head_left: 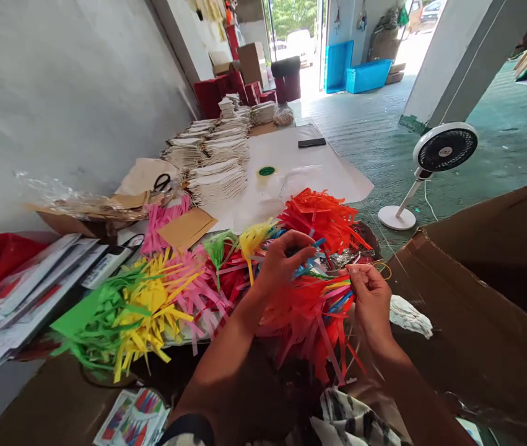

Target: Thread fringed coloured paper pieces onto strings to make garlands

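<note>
My right hand [373, 303] pinches the gathered end of a bundle of coloured strips [337, 291], with yellow, pink, blue and red strands fanning out to the left and down. My left hand [282, 263] is closed, thumb against fingers, around a blue strip [319, 242] whose end pokes out past the fingertips. Below and between the hands lies a mass of red strips [291, 316]. Beyond them is a heap of orange-red strips [321, 214]. Left of my left hand are a yellow tassel [254, 238] and a green tassel [218, 249].
Piles of pink [198, 279], yellow [147, 310] and green strips [105, 310] lie at left. Behind are stacked white bundles [219, 179], a tape roll [267, 172] and a phone [312, 142]. A fan [446, 148] stands right, beyond a cardboard box [477, 279].
</note>
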The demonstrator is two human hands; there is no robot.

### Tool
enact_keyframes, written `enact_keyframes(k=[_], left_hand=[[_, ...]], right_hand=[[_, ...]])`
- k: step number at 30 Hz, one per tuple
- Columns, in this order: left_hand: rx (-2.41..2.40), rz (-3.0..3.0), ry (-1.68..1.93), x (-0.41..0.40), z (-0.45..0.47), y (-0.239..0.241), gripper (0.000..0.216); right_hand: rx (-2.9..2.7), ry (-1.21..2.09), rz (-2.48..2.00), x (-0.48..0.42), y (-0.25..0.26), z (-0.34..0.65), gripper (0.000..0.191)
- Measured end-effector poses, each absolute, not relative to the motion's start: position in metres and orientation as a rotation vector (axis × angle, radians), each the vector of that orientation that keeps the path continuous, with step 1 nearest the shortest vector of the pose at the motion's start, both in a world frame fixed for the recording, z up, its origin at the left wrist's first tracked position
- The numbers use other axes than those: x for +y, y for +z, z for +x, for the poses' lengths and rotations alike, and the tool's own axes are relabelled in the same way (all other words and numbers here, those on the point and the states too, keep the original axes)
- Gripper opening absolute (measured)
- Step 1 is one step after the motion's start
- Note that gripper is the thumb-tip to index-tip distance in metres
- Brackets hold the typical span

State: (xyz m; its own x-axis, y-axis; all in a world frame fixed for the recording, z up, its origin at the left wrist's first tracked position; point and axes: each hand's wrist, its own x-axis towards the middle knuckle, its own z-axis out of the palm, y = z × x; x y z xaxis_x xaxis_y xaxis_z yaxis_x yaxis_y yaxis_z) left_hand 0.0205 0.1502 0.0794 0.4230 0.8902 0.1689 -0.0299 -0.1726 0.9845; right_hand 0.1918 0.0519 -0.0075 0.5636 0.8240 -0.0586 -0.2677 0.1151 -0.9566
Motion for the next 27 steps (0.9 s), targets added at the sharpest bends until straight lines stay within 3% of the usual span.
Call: enact_keyframes(k=[6, 27], left_hand=[[0.72, 1.419, 0.913, 0.149, 0.037, 0.052, 0.037], [0.803, 1.645, 0.896, 0.142, 0.034, 0.046, 0.022]], right_hand=[[-0.769, 0.749, -1.251, 0.072, 0.01, 0.194, 0.029], [-0.902, 0.819, -1.247, 0.083, 0.023, 0.195, 0.029]])
